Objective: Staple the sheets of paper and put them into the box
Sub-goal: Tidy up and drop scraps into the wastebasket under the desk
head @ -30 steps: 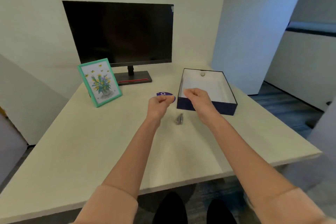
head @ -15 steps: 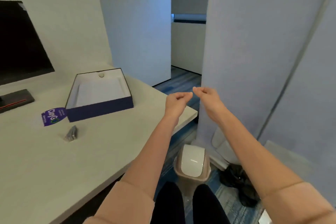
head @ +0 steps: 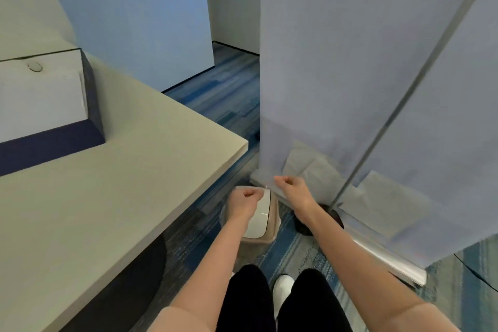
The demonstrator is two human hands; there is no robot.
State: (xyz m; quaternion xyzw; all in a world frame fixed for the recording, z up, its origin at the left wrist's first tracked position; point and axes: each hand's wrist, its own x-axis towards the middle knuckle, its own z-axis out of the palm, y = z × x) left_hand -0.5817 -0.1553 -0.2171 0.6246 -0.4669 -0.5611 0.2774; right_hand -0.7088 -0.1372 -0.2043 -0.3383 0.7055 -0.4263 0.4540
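Left hand [head: 245, 198] is curled into a loose fist, fingers pinched tight; right hand [head: 289, 186] the same, thumb against forefinger. If either pinches something tiny, it's too small to see; I can't tell, and neither holds any sheet or tool. Both hover over the lidded bin [head: 260, 219] on the floor at 6 o'clock, left fist right above the lid, right one just past its 1 o'clock edge, near the base of the grey partition [head: 363, 67]. The box [head: 89, 89] sits open on the desk [head: 129, 183] at 9 o'clock, white inside, navy walls, with a small round thing [head: 35, 67] at its far end. No paper in it, no sheets or stapler in view. Judgement: this looks like a side trip to the bin, probably dropping scrap; stapling isn't in hand yet. Next move calls for turning back toward 9 o'clock, finding the sheets and stapler, squaring the edges before pressing. Versus half a second ago: the view has swung further right and down, the monitor, purple label and small metal piece on the desk have left the view, and both hands have dropped from beyond the desk corner to just over the bin.
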